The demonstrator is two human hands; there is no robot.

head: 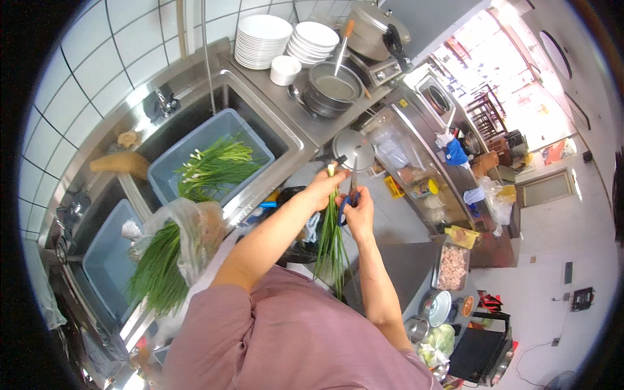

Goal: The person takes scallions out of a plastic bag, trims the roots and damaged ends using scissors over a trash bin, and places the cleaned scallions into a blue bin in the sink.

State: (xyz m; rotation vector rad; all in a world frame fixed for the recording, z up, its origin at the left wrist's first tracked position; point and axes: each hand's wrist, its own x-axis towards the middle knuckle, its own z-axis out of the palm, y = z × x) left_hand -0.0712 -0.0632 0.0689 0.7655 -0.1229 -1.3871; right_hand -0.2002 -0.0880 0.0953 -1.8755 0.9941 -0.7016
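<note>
My left hand [323, 189] grips a bunch of green Chinese chives or thin scallions [331, 239] near its white root end. The long leaves hang down towards my shirt. In my right hand [359, 212] is a pair of scissors [349, 200] with blue handles, its blades pointing up beside the white ends. Whether the blades are parted is hard to tell. More of the greens lie in a blue-grey plastic basin [163, 158] in the sink, white ends to the left. A larger bunch [163, 273] sticks out of a clear plastic bag [195, 243] left of my arm.
A second blue basin [105, 258] sits in the left sink bowl [87, 209]. White plates [263, 41], a pot with a handled utensil [334, 87] and a pressure cooker [373, 29] stand on the steel counter. To my right are a tray of chopped meat [453, 267] and metal bowls [435, 307].
</note>
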